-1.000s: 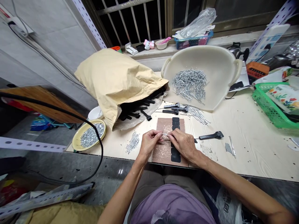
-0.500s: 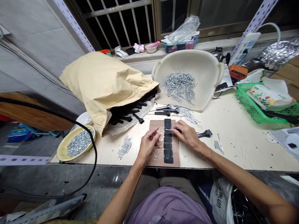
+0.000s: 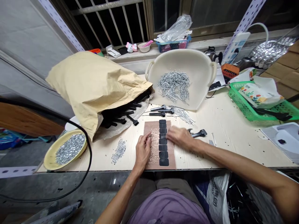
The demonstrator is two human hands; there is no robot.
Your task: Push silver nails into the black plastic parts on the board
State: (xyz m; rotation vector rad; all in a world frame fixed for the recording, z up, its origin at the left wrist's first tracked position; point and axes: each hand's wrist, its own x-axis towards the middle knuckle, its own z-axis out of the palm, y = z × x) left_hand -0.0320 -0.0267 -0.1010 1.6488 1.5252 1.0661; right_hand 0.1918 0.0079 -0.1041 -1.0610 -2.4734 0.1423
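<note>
A brown board (image 3: 168, 152) lies at the table's front edge with a column of several black pads (image 3: 163, 141) and a scatter of tiny metal bits on it. My left hand (image 3: 142, 151) rests on the board's left part, fingers curled and pinched down on the small bits. My right hand (image 3: 179, 137) lies palm down at the board's right edge beside the black pads, fingers bent; what is under them is hidden. A black plastic handle part (image 3: 198, 133) lies just right of that hand.
A tan sack (image 3: 93, 84) spills black parts at left. A cream tub (image 3: 184, 77) holds long nails, more nails and black parts (image 3: 163, 109) lie before it. A yellow plate (image 3: 64, 149) of small metal pieces, a loose pile (image 3: 118, 151), a green basket (image 3: 261, 105), a black cable (image 3: 77, 130).
My hands, which were pinched together over the board, have parted. The left has dropped onto the board; the right has moved right toward the black handle part. The view has shifted.
</note>
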